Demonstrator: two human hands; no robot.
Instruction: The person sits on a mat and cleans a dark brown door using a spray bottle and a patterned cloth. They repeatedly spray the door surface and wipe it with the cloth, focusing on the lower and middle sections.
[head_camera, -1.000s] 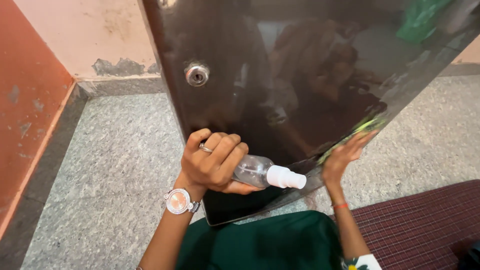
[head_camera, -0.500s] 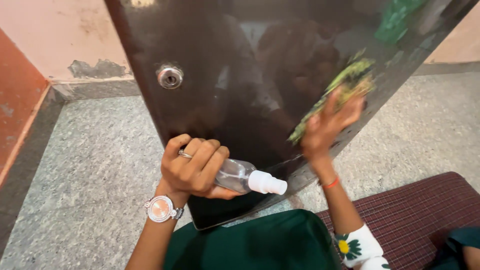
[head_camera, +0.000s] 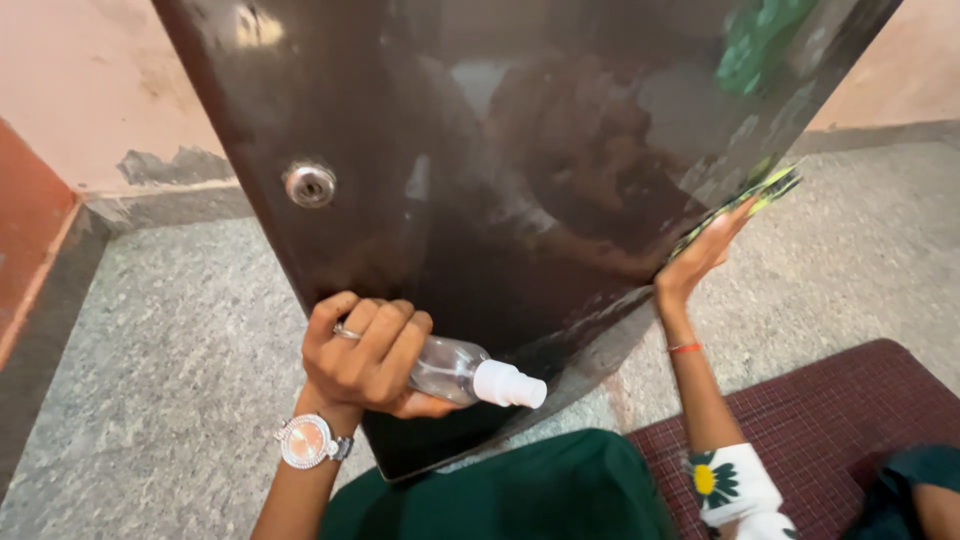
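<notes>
Fingers of the left hand (head_camera: 365, 355) wrap a clear spray bottle (head_camera: 465, 372) against the dark glossy door (head_camera: 480, 150); the right hand (head_camera: 700, 255) presses a green cloth (head_camera: 765, 190) flat on the door's edge.

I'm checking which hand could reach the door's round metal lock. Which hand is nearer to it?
The left hand: it holds the spray bottle just below the lock. The right hand presses a green cloth at the door's far right edge.
</notes>
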